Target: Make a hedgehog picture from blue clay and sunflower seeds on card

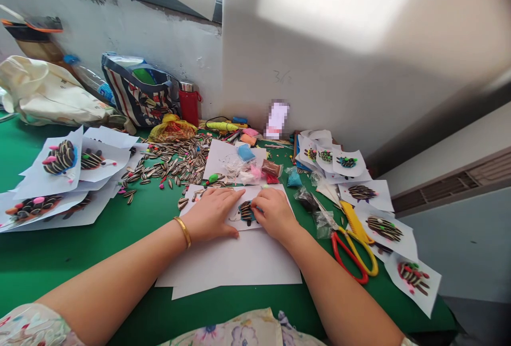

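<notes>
My left hand [213, 213] lies flat with fingers stretched out, pressing down a strip of white paper [285, 192]. On that strip, between my hands, sits a small figure of striped sunflower seeds [245, 212] with a bit of blue around it. My right hand [275, 212] is closed in a pinch at the figure's right side, its fingertips on a sunflower seed there; the fingertips partly cover it. More seeds show on the strip near my left fingers. Under the strip lie larger white sheets [239, 266].
Loose sunflower seeds [175, 157] are heaped behind my left hand. Packets of coloured clay [245, 153] lie on paper ahead. Scissors [351, 253] with red and yellow handles and a yellow cutter [353, 221] lie right. Finished seed pictures [59, 162] stack left, others [385, 229] right. A red bottle [189, 104] stands behind.
</notes>
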Motion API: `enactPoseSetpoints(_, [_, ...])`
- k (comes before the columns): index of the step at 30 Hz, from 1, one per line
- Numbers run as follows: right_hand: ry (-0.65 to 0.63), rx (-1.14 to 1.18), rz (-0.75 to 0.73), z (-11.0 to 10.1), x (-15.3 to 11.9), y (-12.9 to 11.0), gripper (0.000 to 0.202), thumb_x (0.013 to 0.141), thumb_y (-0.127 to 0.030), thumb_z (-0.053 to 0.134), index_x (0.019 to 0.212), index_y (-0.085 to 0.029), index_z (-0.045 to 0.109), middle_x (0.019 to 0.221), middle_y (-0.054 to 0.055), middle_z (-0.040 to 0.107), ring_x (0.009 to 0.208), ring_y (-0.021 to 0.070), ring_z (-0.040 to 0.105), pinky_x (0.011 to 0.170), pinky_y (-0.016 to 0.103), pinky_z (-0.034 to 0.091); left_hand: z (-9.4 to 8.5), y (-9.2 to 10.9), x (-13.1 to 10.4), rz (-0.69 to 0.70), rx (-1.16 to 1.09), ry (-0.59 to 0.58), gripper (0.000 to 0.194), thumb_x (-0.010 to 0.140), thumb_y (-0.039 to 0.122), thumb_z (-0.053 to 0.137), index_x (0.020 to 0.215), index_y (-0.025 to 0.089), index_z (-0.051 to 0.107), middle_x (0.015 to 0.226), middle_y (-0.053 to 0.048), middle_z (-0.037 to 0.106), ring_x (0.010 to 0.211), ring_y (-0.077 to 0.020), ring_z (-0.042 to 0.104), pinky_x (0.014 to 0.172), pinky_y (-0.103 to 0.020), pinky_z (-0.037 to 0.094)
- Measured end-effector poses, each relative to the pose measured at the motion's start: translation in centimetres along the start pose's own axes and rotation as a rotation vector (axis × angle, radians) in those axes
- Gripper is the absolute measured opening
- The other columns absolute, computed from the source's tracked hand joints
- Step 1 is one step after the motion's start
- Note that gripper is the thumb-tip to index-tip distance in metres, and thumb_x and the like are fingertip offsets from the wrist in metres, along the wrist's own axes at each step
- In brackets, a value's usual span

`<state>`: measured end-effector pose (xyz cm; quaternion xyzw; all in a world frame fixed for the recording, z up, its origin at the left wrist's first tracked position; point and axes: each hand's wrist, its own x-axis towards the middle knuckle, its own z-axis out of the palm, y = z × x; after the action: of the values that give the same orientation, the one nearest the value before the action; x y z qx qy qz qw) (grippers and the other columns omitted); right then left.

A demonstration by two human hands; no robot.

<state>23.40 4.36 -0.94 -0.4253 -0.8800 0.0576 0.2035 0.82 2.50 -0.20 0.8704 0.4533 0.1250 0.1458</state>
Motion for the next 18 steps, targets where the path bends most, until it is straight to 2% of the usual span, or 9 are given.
enactPoseSetpoints(10, [-0.014,0.006,0.016,-0.2,-0.1,0.1,0.006,0.087,-0.018,0.066,0.089,-0.022,0.07,0.091,0.005,0.067,0.093,0.0225,0.057,0.086,0.039,0.036,-0.1,-0.1,0.0,0.026,0.01,0.0,0.099,0.068,0.055,0.08,0.15,0.027,0.031,0.146,-0.011,0.051,0.134,-0.0326,0.045,0.11,-0.046,0.029])
enactPoseSetpoints(14, [0.037,0.073,0.021,-0.8,-0.3,0.5,0.005,0.087,-0.021,0.067,0.091,-0.023,0.07,0.091,0.004,0.067,0.094,0.0218,0.058,0.087,0.038,0.037,0.0,-0.2,0.0,0.044,-0.006,0.042,0.098,0.069,0.058,0.079,0.15,0.028,0.033,0.143,-0.011,0.052,0.132,-0.0335,0.046,0.109,-0.047,0.031])
enactPoseSetpoints(16, [0.075,0.095,0.038,-1.0,-0.4,0.8,0.006,0.089,-0.021,0.063,0.088,-0.023,0.069,0.09,0.004,0.066,0.093,0.0212,0.058,0.086,0.037,0.037,0.0,-0.4,0.1,0.048,-0.013,0.091,0.085,0.075,0.057,0.074,0.147,0.027,0.039,0.14,-0.011,0.054,0.128,-0.0325,0.048,0.106,-0.045,0.035])
enactPoseSetpoints(18, [0.098,0.099,0.06,-1.1,-0.4,1.1,0.009,0.091,-0.021,0.061,0.087,-0.023,0.069,0.089,0.004,0.066,0.092,0.021,0.058,0.084,0.036,0.037,-0.4,-1.0,0.3,0.02,0.003,0.162,0.058,0.086,0.05,0.064,0.137,0.024,0.051,0.129,-0.011,0.06,0.12,-0.0298,0.053,0.101,-0.042,0.04])
